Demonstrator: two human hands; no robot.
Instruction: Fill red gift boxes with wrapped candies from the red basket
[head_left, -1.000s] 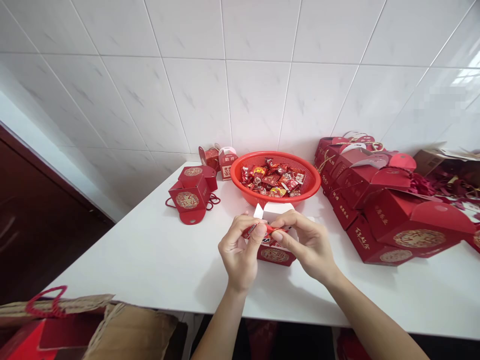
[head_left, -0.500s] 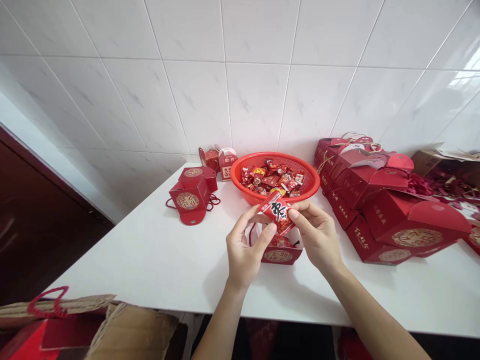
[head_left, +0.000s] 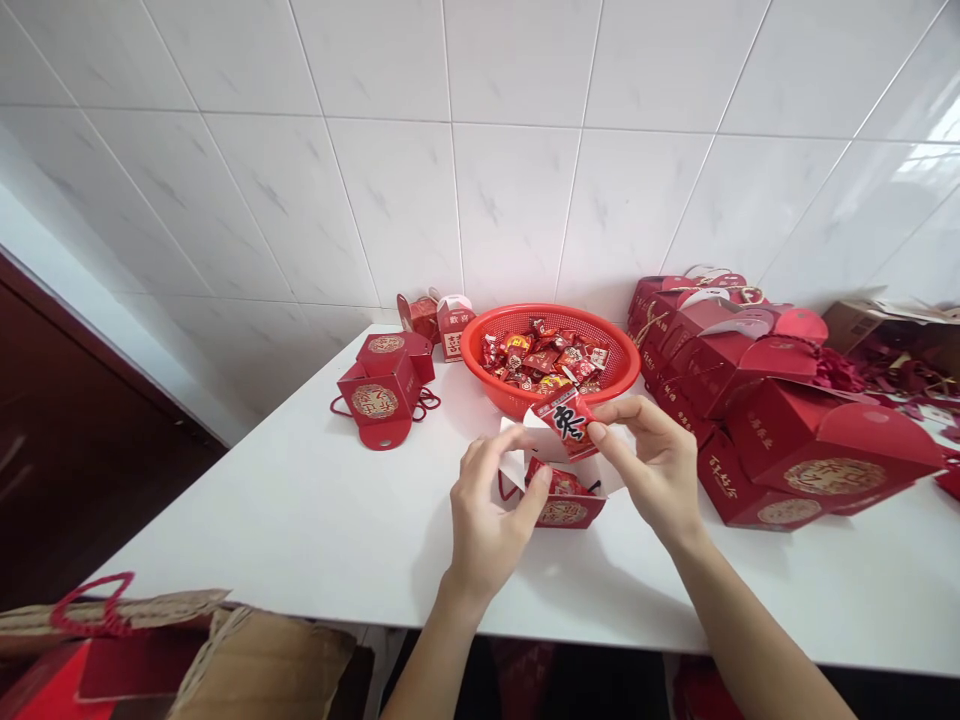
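My right hand (head_left: 654, 465) pinches a red candy packet (head_left: 568, 424) with black lettering between thumb and fingers. The packet is tilted above an open red gift box (head_left: 564, 512), which has white inner flaps and a red wrapped item (head_left: 556, 480) inside. At the box's left side, my left hand (head_left: 495, 500) is open, thumb and fingers apart, with nothing between them. Behind the box is a red plastic basket (head_left: 480, 372) of wrapped candies (head_left: 547, 358).
Several red boxes (head_left: 750, 400) are stacked at the right. Another red box (head_left: 385, 388) with cord handles sits at the left, and small boxes (head_left: 454, 328) stand by the wall. A cardboard carton (head_left: 262, 665) is at the lower left.
My left hand has let go of the packet and opened. My right hand has moved slightly right and still holds the packet, uncovering more of the box interior.
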